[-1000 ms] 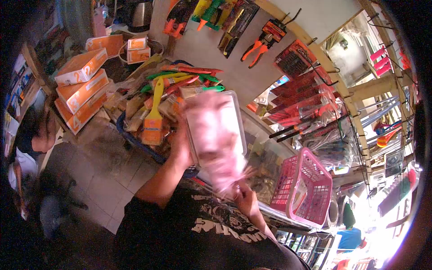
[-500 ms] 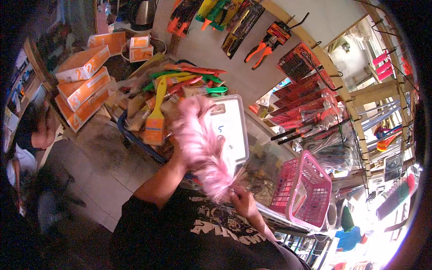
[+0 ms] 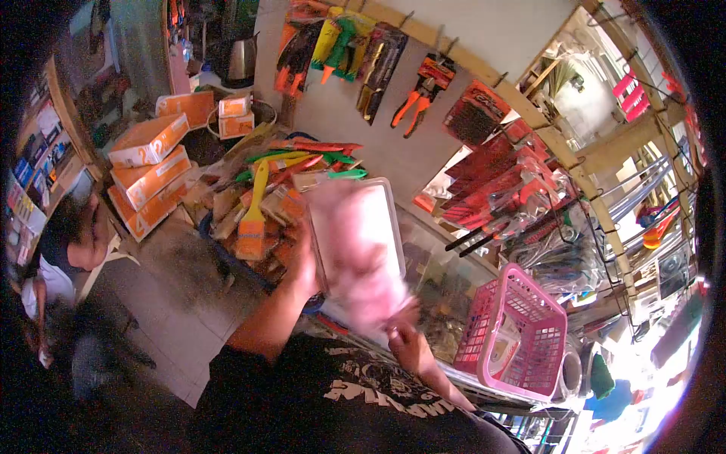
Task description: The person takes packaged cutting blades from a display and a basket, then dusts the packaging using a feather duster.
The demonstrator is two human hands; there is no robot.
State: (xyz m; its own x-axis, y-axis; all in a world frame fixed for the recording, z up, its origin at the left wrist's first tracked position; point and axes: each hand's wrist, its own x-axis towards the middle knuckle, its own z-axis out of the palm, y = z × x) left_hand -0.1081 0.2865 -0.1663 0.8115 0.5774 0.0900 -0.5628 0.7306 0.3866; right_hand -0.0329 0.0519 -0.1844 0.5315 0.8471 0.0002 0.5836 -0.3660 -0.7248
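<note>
My left hand (image 3: 304, 265) is at the left edge of a white plastic container (image 3: 383, 219) and appears to grip its side; part of the fingers is hidden. Closed around the lower end of a fluffy pink duster (image 3: 352, 257) is my right hand (image 3: 408, 344). The duster is smeared by motion and lies across the face of the container. Just left of the container is a heap of paintbrushes, with a yellow-handled paintbrush (image 3: 253, 219) on top.
Orange boxes (image 3: 151, 178) are stacked at the left. A pink plastic basket (image 3: 522, 333) stands at the right. Pliers (image 3: 416, 106) and other packaged tools hang on the wall ahead. Another person (image 3: 79, 234) is at the far left.
The pink duster has shifted over the container's face and is more blurred, and more of my left hand shows at the container's edge. The whole view has shifted slightly.
</note>
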